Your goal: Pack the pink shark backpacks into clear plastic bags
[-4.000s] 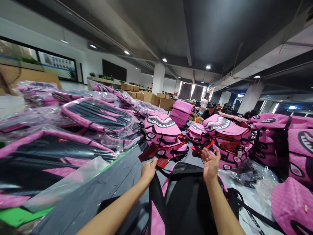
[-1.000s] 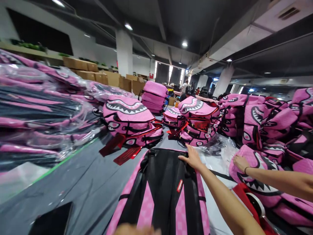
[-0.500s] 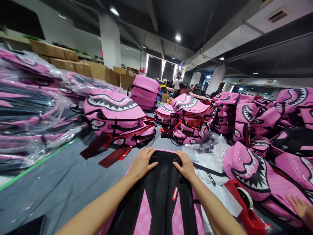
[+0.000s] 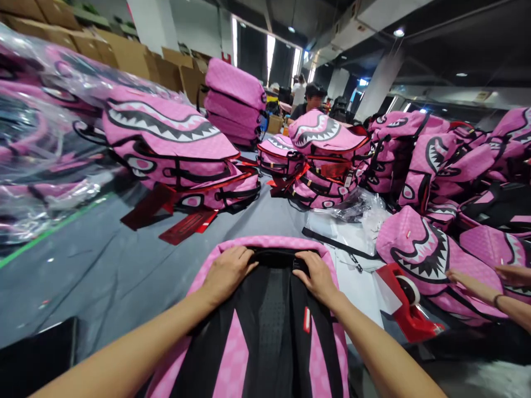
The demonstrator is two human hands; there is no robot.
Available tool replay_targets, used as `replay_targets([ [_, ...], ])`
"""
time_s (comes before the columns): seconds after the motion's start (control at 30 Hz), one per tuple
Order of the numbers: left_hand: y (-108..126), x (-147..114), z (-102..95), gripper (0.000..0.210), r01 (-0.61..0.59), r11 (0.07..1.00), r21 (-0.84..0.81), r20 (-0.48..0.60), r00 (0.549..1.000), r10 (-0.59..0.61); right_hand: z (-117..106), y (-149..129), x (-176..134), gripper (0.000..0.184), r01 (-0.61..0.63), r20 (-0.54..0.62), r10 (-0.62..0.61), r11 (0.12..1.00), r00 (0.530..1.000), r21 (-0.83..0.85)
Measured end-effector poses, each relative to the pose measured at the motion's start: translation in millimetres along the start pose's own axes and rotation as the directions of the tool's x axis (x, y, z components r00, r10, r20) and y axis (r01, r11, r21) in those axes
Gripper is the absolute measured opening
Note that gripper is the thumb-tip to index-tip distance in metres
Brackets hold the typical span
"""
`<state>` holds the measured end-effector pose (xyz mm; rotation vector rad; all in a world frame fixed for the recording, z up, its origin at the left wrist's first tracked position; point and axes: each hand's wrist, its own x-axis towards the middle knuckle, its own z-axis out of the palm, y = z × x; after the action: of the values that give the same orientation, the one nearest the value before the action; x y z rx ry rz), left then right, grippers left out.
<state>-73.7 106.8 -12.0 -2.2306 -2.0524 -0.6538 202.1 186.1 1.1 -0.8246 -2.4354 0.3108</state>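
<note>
A pink and black backpack (image 4: 275, 315) stands in front of me, its black back panel and shoulder straps facing me. My left hand (image 4: 229, 272) is closed on the top of its left strap, fingers curled over near the upper edge. My right hand (image 4: 317, 275) grips the top of the right strap in the same way. A small red and white tag (image 4: 307, 319) sits on the right strap. The bag's pink top rim shows beyond both hands; its front and bottom are hidden.
Shark-mouth backpacks (image 4: 166, 130) with dark red hang tags lie ahead. Plastic-wrapped bags (image 4: 37, 138) are piled at left. A red tape dispenser (image 4: 409, 304) sits right, near another person's hand (image 4: 468, 282) on a pink backpack (image 4: 418, 249). A black strap (image 4: 338, 243) lies on the table.
My view has tipped down. The backpack has tilted, showing more of its pink top rim, with both hands still on it. At right, another person's hands have moved onto the pink backpack.
</note>
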Motion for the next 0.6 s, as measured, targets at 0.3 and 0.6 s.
replay_targets([
  [0.3,-21.5,76.5,-26.9,0.056,0.051,0.999,-0.015,0.078,0.996,-0.05,28.6,27.7,111.3,0.028,-0.321,0.212,0.354,0.931,0.911,-0.177],
  [0.6,30.6,45.1,5.5,0.09,0.183,0.983,-0.008,0.329,0.929,-0.171,36.3,12.4,132.0,0.026,-0.324,0.145,0.394,0.877,0.907,-0.355],
])
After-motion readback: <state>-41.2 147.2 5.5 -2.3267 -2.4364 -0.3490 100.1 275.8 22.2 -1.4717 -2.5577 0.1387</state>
